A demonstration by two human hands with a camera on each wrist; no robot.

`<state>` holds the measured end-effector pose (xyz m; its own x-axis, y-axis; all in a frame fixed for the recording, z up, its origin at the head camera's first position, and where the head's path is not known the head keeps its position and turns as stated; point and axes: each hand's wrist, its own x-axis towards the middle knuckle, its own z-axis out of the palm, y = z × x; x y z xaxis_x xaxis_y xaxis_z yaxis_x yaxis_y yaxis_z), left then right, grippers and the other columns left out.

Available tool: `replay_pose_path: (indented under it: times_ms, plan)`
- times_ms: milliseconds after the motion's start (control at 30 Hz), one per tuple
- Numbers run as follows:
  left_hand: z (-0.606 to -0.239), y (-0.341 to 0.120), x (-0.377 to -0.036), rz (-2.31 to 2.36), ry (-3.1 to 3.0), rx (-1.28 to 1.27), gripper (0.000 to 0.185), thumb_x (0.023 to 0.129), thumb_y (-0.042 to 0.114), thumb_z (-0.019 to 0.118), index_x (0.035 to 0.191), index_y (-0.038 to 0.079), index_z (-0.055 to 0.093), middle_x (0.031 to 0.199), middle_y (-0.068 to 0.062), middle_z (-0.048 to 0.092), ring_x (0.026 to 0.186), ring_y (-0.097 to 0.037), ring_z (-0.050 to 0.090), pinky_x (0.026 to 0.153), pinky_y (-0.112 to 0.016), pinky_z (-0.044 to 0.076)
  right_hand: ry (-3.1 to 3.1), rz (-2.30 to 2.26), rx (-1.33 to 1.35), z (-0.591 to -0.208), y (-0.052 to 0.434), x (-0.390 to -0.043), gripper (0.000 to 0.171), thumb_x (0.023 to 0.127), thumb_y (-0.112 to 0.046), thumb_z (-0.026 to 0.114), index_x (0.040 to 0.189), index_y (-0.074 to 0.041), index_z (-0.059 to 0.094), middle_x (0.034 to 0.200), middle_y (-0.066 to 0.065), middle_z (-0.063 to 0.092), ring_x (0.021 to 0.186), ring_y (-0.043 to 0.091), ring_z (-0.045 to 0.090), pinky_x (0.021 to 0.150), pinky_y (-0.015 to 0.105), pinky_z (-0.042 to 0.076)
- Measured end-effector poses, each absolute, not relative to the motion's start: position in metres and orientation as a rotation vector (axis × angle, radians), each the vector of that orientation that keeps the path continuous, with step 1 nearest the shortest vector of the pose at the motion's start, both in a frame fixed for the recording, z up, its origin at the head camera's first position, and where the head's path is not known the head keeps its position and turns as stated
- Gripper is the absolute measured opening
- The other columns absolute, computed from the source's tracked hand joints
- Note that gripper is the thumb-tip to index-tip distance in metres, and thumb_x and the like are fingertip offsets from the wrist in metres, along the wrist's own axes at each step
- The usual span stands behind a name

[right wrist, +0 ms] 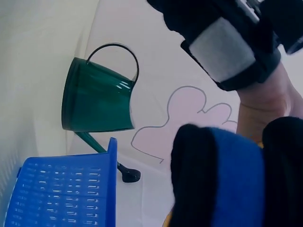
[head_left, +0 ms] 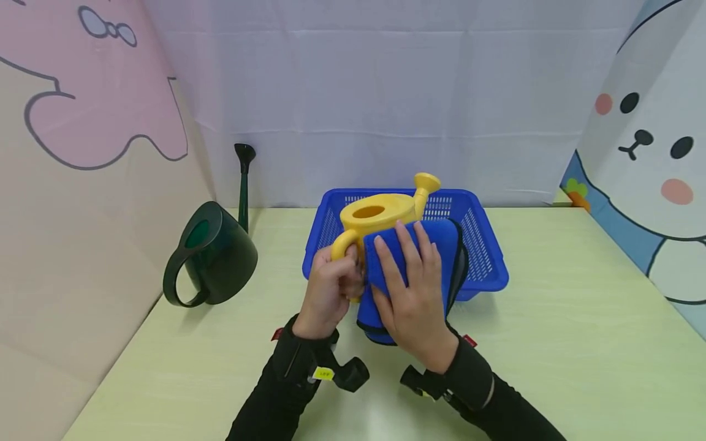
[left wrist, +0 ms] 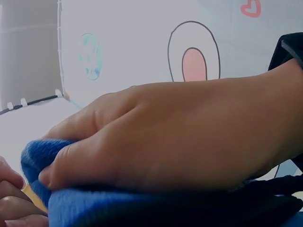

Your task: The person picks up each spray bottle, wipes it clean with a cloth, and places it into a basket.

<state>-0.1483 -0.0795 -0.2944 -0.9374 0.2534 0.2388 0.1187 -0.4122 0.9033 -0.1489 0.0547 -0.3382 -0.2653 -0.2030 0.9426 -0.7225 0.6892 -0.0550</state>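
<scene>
At nine o'clock on the bench (head_left: pixel 551 343) a dark green watering can (head_left: pixel 212 254) lies on its side, well apart from the hands, its long spout pointing toward twelve. Near the centre, the left hand (head_left: pixel 331 294) curls its fingers round the handle of the yellow watering can (head_left: pixel 380 214), gripping it at the can's nine o'clock end. The can's long axis runs from that handle toward its spout at about two o'clock, and it sits at the near edge of the blue basket (head_left: pixel 485 245). Just right of the left hand, the right hand (head_left: pixel 413 294) lies with straight, spread fingers pressed flat on a blue cloth (head_left: pixel 436 245) against the can's near side, at six o'clock from its opening
</scene>
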Motion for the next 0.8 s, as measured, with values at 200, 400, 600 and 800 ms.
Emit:
replay_pose_path:
  times_ms: [200,400,600,800]
  plan:
    - [-0.296,-0.081,-0.147,2.534,1.624,0.630,0.026,0.077,-0.001,0.034,0.056,0.015,0.036,0.048,0.008,0.032,0.038,-0.009,0.027,0.041,-0.021,0.023,-1.797,1.012,0.762,-0.330,0.066,-0.153,0.049,0.098,-0.027,0.037,0.141,-0.006,0.031,0.144,0.021,0.029,0.135,0.032,0.027,0.112,0.040,0.022]
    - [-0.297,-0.084,-0.146,2.537,1.592,0.709,0.023,0.075,-0.002,0.033,0.058,0.014,0.035,0.049,0.005,0.029,0.039,-0.013,0.025,0.042,-0.026,0.019,-1.812,1.388,0.768,-0.322,0.081,-0.157,0.049,0.095,-0.010,0.036,0.141,0.003,0.024,0.143,0.024,0.031,0.131,0.014,0.037,0.109,0.026,0.029]
    - [-0.298,-0.084,-0.147,2.534,1.588,0.734,0.024,0.074,-0.002,0.032,0.058,0.014,0.035,0.049,0.005,0.029,0.039,-0.014,0.023,0.042,-0.027,0.017,-1.818,1.414,0.714,-0.323,0.081,-0.159,0.050,0.095,-0.008,0.035,0.142,0.003,0.023,0.143,0.020,0.033,0.129,0.011,0.039,0.108,0.024,0.030]
    - [-0.298,-0.081,-0.148,2.531,1.618,0.683,0.024,0.075,-0.001,0.034,0.057,0.015,0.036,0.048,0.007,0.030,0.038,-0.012,0.025,0.041,-0.023,0.021,-1.788,1.032,0.690,-0.333,0.066,-0.157,0.050,0.098,-0.025,0.035,0.142,-0.004,0.027,0.142,0.023,0.030,0.133,0.030,0.031,0.112,0.038,0.024]
